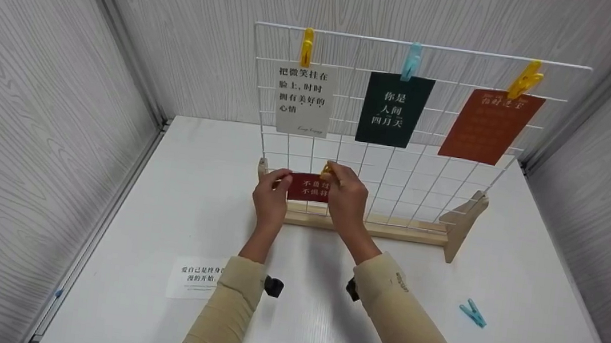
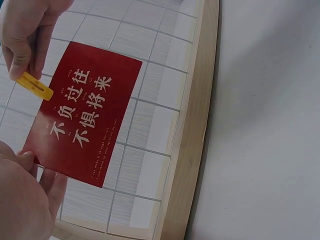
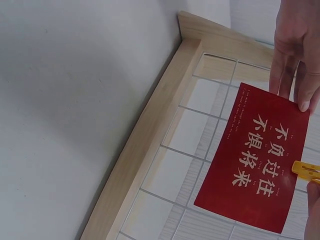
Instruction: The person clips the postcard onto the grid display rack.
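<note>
Low on the left part of the white wire grid [image 1: 377,171], a red card [image 1: 303,187] with white characters is held against the wires. My left hand [image 1: 270,199] pinches the card by its left end, thumb in front and fingers behind. My right hand [image 1: 348,196] grips a yellow clip [image 2: 35,86] between thumb and fingers. In the right wrist view, the clip's tip overlaps the middle of the card's top edge. Part of the card is hidden behind my right hand in the head view.
Above hang a white card [image 1: 303,114], a dark green card [image 1: 390,132] and an orange-red card [image 1: 486,129], each under a clip. A wooden base [image 1: 390,231] supports the grid. On the table lie a printed white card [image 1: 192,285] and a blue clip [image 1: 473,312].
</note>
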The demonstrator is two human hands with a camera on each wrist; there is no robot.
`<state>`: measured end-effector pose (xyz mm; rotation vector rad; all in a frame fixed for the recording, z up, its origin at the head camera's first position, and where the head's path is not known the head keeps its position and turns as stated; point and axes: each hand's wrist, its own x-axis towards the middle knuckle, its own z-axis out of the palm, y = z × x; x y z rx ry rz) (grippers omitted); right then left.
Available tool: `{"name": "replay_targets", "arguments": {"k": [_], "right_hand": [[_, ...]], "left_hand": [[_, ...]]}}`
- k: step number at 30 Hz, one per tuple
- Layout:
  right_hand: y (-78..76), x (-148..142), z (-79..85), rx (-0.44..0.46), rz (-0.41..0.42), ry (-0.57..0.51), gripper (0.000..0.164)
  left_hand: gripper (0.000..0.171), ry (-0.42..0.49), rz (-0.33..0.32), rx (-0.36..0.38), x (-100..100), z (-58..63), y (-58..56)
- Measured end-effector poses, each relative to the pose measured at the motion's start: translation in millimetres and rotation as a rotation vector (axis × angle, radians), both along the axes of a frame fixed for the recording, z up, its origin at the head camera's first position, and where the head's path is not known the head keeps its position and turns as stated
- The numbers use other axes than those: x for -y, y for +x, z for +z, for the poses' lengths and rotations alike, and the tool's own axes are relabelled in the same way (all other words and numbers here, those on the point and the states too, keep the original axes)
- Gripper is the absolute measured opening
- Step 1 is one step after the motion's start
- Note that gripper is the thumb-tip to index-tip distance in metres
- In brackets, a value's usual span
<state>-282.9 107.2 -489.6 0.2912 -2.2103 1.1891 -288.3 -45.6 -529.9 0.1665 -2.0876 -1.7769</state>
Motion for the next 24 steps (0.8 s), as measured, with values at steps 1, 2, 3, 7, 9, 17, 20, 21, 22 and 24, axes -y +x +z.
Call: {"name": "replay_targets", "arguments": {"k": [1, 2, 3, 7, 9, 17, 20, 21, 22, 24], "right_hand": [[-0.1, 0.5, 0.0, -0.001, -0.003, 0.008, 0.027], [0.0, 1.2, 0.1, -0.006, -0.010, 0.023, 0.028], [-0.2, 1.7, -0.2, -0.015, -0.016, 0.037, 0.029], [-0.8, 3.3, -0.7, -0.050, -0.036, 0.072, 0.032], [-0.9, 3.9, -0.6, -0.054, -0.037, 0.067, 0.031], [-1.1, 5.2, -0.6, 0.011, -0.021, -0.018, 0.030], [-1.0, 4.8, -1.5, 0.029, -0.015, -0.048, 0.029], [-0.9, 4.7, -2.0, 0.032, -0.014, -0.054, 0.029], [-0.9, 4.7, -2.5, 0.032, -0.012, -0.059, 0.028], [-0.7, 4.7, -3.1, 0.032, -0.015, -0.065, 0.027]], "left_hand": [[0.028, 0.002, 0.000, 0.004, 0.2, 0.2, 0.1], [0.027, 0.001, 0.001, 0.010, 0.4, 0.3, 0.2], [0.026, 0.002, 0.001, 0.015, 0.5, 0.4, 0.2], [0.022, -0.002, -0.001, 0.026, 0.9, 1.3, -0.5], [0.022, -0.002, -0.004, 0.027, 1.2, 1.3, -0.9], [0.022, 0.006, -0.014, 0.036, 2.7, 1.7, -1.1], [0.022, 0.013, -0.020, 0.041, 2.0, 0.2, -0.9], [0.021, 0.016, -0.020, 0.041, 1.7, -0.1, -0.7], [0.021, 0.018, -0.020, 0.040, 1.6, -0.3, -0.6], [0.022, 0.020, -0.020, 0.033, 1.3, -0.4, -0.3]]}}
